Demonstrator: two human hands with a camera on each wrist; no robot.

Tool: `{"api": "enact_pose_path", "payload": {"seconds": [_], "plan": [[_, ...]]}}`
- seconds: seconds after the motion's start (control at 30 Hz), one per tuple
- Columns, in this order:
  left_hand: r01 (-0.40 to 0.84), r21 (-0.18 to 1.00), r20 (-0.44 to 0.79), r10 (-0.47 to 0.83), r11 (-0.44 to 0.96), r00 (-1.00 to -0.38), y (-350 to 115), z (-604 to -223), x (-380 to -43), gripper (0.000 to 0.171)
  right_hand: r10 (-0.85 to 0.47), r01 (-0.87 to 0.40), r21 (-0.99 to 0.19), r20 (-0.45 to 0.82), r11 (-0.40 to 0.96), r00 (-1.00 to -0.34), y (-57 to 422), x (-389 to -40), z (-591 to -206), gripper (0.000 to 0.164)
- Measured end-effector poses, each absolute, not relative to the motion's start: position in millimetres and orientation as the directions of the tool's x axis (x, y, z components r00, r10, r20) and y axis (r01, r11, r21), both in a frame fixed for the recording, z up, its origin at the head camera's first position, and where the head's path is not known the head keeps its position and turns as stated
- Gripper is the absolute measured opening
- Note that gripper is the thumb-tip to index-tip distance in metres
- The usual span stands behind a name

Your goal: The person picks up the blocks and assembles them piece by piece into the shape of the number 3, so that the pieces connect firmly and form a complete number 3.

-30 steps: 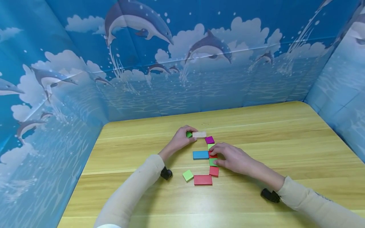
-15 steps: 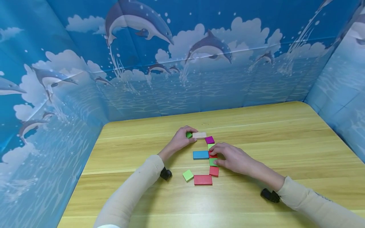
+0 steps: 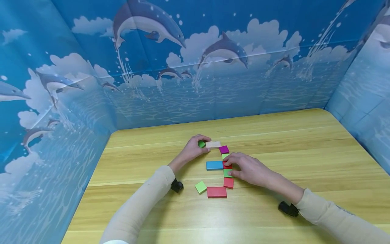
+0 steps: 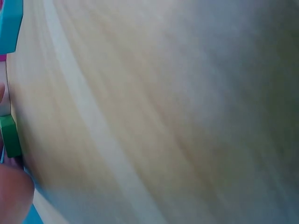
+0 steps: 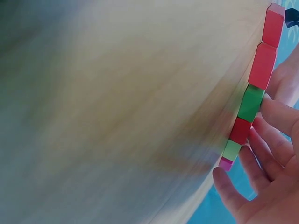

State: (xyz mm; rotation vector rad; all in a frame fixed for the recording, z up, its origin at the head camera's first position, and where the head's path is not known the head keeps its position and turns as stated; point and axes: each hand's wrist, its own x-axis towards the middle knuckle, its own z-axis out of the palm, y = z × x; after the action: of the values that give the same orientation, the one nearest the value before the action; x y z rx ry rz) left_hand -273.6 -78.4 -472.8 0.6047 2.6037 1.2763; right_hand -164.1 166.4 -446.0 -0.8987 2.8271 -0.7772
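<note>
In the head view, my left hand point(image 3: 192, 148) pinches the left end of a white block point(image 3: 213, 144) between index finger and thumb. A dark green block point(image 3: 201, 144) sits inside that grip, against the white one's end. My right hand point(image 3: 248, 168) rests with loosely bent fingers over a column of small blocks. Its fingertips touch a red block point(image 3: 227, 165) and its thumb a green block point(image 3: 227, 173) just below. In the right wrist view those fingers lie along the column's side. A purple block point(image 3: 224, 149) and a light green block point(image 3: 225, 156) stand above.
A blue block point(image 3: 214, 165) extends left from the column. Below are a small red block point(image 3: 228, 183), a long red block point(image 3: 217, 192) and a tilted lime block point(image 3: 200, 187). The wooden table point(image 3: 292, 135) meets a dolphin-print cloth point(image 3: 243, 88) at the back.
</note>
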Motion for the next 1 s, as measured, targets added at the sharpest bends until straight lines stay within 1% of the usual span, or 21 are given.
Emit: {"api": "enact_pose_path", "payload": {"seconds": [0.13, 0.3, 0.53, 0.7, 1.0], "plan": [[0.262, 0.819, 0.031, 0.417, 0.511, -0.908, -83.2, -472.6, -273.2, 0.044, -0.558, -0.52, -0.488, 0.081, 0.701, -0.826, 166.2, -164.0, -446.4, 0.029], [0.248, 0.847, 0.049, 0.395, 0.47, -0.917, -91.6, -471.7, -272.3, 0.045, -0.552, -0.515, -0.488, 0.078, 0.705, -0.83, 166.6, -163.3, -446.4, 0.03], [0.234, 0.828, 0.042, 0.361, 0.509, -0.932, -99.9, -473.0, -267.8, 0.047, -0.551, -0.515, -0.487, 0.078, 0.706, -0.831, 166.4, -162.8, -446.5, 0.031], [0.212, 0.822, 0.026, 0.337, 0.529, -0.941, -101.3, -473.0, -263.3, 0.044, -0.549, -0.511, -0.493, 0.077, 0.705, -0.832, 166.0, -162.7, -446.3, 0.031], [0.215, 0.815, 0.045, 0.311, 0.538, -0.949, -104.3, -473.3, -260.3, 0.036, -0.55, -0.515, -0.496, 0.086, 0.7, -0.831, 166.1, -162.0, -446.8, 0.03]]}}
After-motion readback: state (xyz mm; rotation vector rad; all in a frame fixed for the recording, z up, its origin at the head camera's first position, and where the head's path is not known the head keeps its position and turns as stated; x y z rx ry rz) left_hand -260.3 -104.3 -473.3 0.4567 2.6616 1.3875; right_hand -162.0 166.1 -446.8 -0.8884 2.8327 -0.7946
